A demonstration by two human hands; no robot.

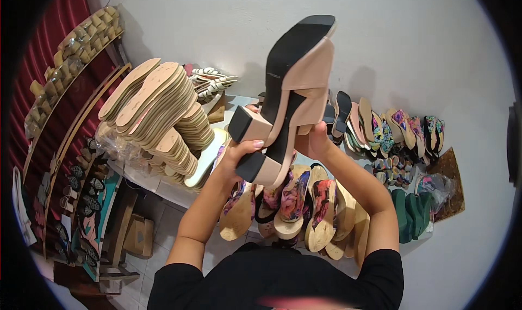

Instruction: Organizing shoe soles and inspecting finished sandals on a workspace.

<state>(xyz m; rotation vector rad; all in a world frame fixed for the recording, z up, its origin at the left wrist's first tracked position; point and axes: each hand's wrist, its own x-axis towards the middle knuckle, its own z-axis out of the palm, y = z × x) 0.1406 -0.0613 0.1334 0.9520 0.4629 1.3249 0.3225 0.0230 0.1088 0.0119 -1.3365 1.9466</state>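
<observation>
A pair of pale pink block-heeled sandals (pixel 309 65) is held up in front of me, toes pointing away and black soles turned toward my left. My left hand (pixel 237 155) is closed around the heel end, its thumb lying between the two block heels. On the other side, my right hand (pixel 317 142) grips the pair near the wide upper straps; the sandals partly hide its fingers. Below them, several wooden-soled sandals with floral straps (pixel 294 196) stand close together.
Tall stacks of beige insoles (pixel 149 100) stand on the left part of the table. Finished sandals (pixel 380 128) line the right, near green wedge soles (pixel 406 215) and a brown board (pixel 450 185). Shelves with wrapped heels (pixel 76 57) rise at far left; a cardboard box (pixel 139 236) sits below.
</observation>
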